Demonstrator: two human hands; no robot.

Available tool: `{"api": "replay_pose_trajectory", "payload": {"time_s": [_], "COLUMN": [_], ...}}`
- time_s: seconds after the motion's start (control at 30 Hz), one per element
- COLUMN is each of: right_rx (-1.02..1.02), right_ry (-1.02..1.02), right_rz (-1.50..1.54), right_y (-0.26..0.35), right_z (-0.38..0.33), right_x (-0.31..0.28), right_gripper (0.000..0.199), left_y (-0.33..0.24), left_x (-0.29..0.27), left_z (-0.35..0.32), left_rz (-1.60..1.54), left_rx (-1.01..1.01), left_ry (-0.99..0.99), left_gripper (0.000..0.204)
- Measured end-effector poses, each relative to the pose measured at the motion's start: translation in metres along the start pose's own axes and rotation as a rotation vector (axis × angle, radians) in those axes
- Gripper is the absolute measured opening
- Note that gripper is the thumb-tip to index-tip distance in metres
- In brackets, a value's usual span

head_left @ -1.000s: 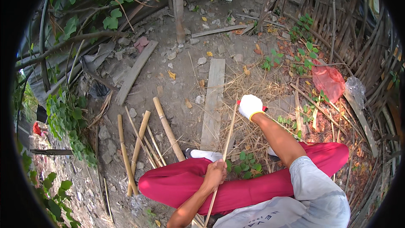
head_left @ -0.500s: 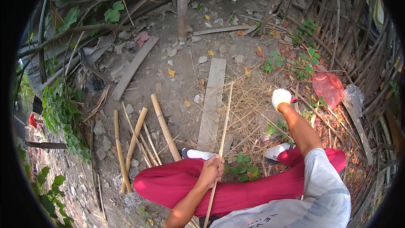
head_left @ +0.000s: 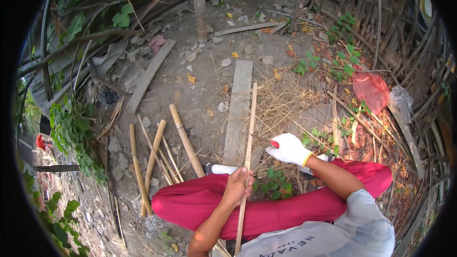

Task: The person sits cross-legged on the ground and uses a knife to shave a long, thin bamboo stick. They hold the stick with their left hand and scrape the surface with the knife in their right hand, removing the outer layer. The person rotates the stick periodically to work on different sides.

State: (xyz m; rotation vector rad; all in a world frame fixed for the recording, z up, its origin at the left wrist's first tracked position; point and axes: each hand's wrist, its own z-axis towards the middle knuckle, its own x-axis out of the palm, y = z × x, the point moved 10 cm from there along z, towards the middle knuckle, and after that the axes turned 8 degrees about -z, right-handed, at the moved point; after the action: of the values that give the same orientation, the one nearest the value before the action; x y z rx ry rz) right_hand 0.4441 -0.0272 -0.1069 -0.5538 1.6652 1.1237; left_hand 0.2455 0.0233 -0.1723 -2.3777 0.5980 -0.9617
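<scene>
A long pale bamboo strip (head_left: 252,114) slants up from my lap, its far end over a grey wooden plank (head_left: 239,85). My bare left hand (head_left: 238,184) is closed around the strip above my red-trousered legs. My right hand (head_left: 290,149), in a white glove with a yellow cuff, grips a knife (head_left: 274,143) by its red handle. Its thin dark blade points left and meets or nearly meets the strip beyond my left hand; exact contact is too small to tell. The strip's near end passes beside my shirt.
Several bamboo poles (head_left: 186,139) lie on the ground left of my legs. Dry shavings (head_left: 281,95) are heaped ahead. A red plastic bag (head_left: 370,90) lies at the right near a stick fence (head_left: 404,52). Another board (head_left: 151,77) rests at the far left.
My right hand has come left and nearer, bringing the knife from over the ground at right to beside the strip. The strip has tilted slightly; my left hand keeps its hold.
</scene>
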Motion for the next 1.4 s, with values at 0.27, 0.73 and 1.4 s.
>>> {"api": "replay_pose_trajectory", "payload": {"time_s": [0.27,0.73,1.4], "right_rx": [-0.099,0.038,0.554], "right_ry": [0.053,0.139,-0.045], "right_rz": [-0.141,-0.259,-0.412], "right_y": [0.06,0.053,-0.188], "right_z": [0.011,0.031,0.101], "right_x": [0.034,0.051,-0.044], "right_gripper": [0.02,0.024,0.025], "left_y": [-0.001,0.008,0.032], "left_x": [-0.014,-0.015,-0.008], "left_z": [0.002,-0.002,-0.014], "left_rz": [-0.188,-0.059,-0.002], "left_rx": [-0.061,-0.052,-0.192], "left_ry": [0.024,0.02,0.077], "left_gripper": [0.031,0.033,0.032]}}
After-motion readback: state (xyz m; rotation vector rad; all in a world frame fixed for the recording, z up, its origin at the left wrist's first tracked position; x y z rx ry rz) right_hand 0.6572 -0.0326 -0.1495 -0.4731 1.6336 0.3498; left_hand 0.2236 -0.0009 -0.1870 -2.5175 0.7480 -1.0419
